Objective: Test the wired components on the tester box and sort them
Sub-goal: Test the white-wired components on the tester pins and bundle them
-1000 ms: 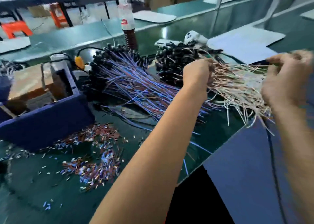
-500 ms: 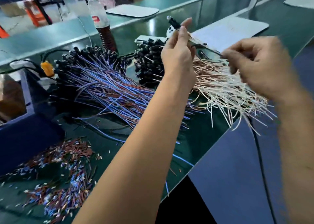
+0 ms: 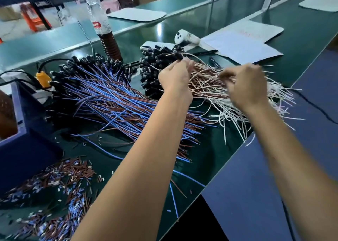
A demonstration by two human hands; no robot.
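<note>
My left hand [image 3: 175, 76] pinches one wired component [image 3: 178, 56] by its black head, just above the pile of white and brown wired components [image 3: 215, 92]. Its pale wire arcs right toward my right hand [image 3: 245, 85], whose fingertips are closed on the wire ends; that hand is blurred. A bigger pile of blue and brown wired components [image 3: 109, 98] lies to the left, black heads pointing away from me. A yellow connector [image 3: 43, 79] on black cables sits beside a dark blue box [image 3: 20, 142] at the far left.
A drink bottle [image 3: 104, 30] stands behind the piles. A white controller [image 3: 186, 38], a phone [image 3: 155, 45] and paper sheets [image 3: 241, 45] lie at the back right. Cut insulation scraps [image 3: 54, 186] litter the near left. The table edge [image 3: 228, 160] runs diagonally at right.
Both hands have come down from a raised position to just above the white and brown pile. The left hand still holds a black-headed component, and the right hand has moved closer to it.
</note>
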